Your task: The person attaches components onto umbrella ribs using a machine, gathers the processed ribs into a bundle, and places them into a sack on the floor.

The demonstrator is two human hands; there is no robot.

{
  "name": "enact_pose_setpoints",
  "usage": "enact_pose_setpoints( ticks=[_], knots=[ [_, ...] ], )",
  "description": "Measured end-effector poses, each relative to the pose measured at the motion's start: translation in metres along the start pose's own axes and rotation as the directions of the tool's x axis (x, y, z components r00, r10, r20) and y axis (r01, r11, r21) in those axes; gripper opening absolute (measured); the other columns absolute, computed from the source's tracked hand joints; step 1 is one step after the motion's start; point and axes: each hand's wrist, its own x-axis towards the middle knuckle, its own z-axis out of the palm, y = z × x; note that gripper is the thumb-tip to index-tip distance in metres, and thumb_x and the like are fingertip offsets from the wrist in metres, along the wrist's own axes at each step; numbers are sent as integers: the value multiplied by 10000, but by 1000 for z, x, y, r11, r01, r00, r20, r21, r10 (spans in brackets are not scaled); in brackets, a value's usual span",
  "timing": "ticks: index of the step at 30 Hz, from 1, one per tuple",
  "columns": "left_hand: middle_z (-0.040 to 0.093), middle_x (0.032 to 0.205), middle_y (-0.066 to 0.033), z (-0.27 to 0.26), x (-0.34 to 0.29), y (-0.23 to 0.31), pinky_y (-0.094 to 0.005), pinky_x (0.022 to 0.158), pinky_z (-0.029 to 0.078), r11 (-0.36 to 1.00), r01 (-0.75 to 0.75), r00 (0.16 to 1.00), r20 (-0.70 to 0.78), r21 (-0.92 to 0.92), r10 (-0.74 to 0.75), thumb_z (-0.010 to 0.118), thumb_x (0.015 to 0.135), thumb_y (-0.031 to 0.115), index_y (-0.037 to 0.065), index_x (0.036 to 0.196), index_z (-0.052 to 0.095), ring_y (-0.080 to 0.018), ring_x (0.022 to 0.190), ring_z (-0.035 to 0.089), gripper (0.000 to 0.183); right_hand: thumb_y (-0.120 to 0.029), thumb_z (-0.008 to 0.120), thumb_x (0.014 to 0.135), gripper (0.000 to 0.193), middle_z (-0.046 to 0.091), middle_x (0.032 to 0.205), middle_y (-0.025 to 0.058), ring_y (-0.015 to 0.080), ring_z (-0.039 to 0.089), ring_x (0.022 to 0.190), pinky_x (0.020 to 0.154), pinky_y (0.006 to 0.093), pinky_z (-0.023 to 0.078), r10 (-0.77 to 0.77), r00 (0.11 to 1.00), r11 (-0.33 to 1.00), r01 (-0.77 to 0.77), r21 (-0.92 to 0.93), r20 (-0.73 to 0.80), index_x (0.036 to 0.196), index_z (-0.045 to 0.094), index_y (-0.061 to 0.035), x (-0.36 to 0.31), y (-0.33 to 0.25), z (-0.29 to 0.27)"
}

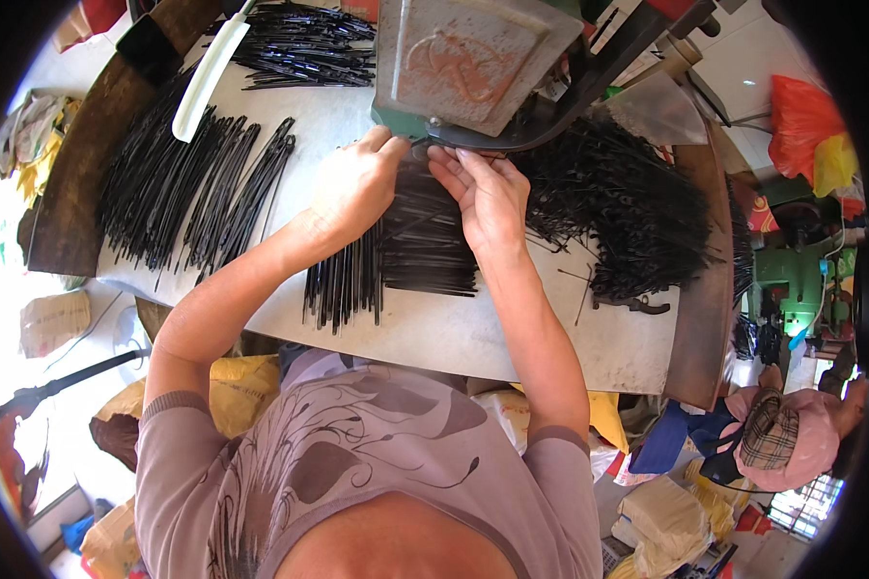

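Both of my hands are raised to the lower edge of a green machine [396, 118] with a worn metal plate [483, 63] on its front. My left hand [355, 185] is closed, its fingertips hidden behind the hand at the machine's left corner. My right hand [488, 198] pinches close beside it, just under a curved dark lever [560, 125]. Whatever small piece lies between the fingers cannot be made out. Between my forearms lie a row of thin black rods [430, 246] and a looser bunch of black rods [343, 285], both on the pale tabletop [512, 333].
More black rods [164, 193] lie in bundles at the left, under a white curved strip [212, 77], with another pile [304, 43] behind. A large tangled heap [637, 207] fills the right side. Wooden boards [700, 289] edge the table. Another person [782, 439] sits at far right.
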Motion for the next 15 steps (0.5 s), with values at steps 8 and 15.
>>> enact_pose_setpoints(
  ticks=[8,15],
  knots=[
    [530,626,-21,-12,11,0,-218,436,374,443,635,772,490,-633,-405,603,777,135,18,827,592,-99,538,513,128,-33,537,811,124,555,927,197,308,584,870,780,400,499,130,991,987,-132,88,26,883,486,55,-10,-4,-7],
    [532,610,-11,-12,6,2,-171,397,333,3,696,680,657,-718,-325,602,795,182,27,746,587,-53,480,452,162,-61,558,786,132,587,870,150,221,597,806,708,311,497,78,991,989,-63,-135,107,859,527,45,-27,-9,-4]
  ],
)
